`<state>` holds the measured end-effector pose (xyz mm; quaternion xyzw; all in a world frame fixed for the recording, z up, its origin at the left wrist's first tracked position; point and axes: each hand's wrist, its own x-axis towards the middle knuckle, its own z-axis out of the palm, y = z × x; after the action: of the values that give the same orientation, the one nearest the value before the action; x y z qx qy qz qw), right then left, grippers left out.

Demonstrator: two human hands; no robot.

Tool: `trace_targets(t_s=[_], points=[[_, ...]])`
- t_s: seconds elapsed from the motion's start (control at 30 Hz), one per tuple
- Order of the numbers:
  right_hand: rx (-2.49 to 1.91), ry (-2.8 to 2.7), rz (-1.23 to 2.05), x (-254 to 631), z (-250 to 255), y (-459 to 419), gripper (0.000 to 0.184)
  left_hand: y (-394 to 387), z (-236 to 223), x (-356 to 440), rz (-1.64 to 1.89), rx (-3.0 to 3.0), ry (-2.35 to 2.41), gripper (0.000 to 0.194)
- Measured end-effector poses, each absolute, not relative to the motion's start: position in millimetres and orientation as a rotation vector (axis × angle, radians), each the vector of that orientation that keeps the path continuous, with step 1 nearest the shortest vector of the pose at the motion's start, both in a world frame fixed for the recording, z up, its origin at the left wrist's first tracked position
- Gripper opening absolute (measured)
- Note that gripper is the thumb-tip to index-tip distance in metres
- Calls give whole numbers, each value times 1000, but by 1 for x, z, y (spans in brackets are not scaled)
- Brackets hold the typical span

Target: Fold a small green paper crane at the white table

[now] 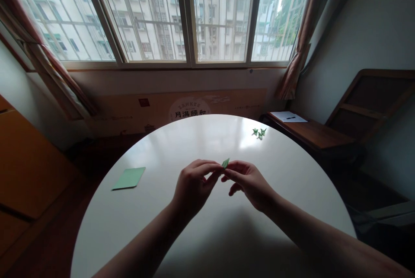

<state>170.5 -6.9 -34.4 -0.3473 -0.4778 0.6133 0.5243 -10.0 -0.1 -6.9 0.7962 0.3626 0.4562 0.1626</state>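
Note:
Between my fingertips, above the middle of the round white table [207, 243], is a small piece of folded green paper [225, 163]. My left hand [196, 183] pinches it from the left with thumb and index finger. From the right, my right hand [248, 180] grips it between thumb and forefinger, its lower fingers curled loosely below. The fingertips hide part of the folds. A stack of green square paper [129, 178] lies flat at the table's left. Several small folded green paper figures [259, 133] sit together near the far right edge.
Beyond the table's right side stands a wooden chair or bench [327, 133] with a white sheet [288, 116] and a dark pen on it. A printed banner [220, 100] runs along the wall under the barred window [188, 18]. An orange cabinet [32, 170] is at left.

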Motion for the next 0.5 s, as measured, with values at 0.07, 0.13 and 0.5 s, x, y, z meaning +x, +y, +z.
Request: trace_targets(t_s=[0.07,0.13,0.5], points=[[-826,-1153,1454,170,-35,-7,28,0,-6,-10,1312,2287,1039,9],[-826,-1168,1435,169,-36,-7,28,0,-6,-10,1328,2294,1045,8],[-837,-1224,1380,167,-38,-5,29,2,-12,-8,1432,2162,1041,13]])
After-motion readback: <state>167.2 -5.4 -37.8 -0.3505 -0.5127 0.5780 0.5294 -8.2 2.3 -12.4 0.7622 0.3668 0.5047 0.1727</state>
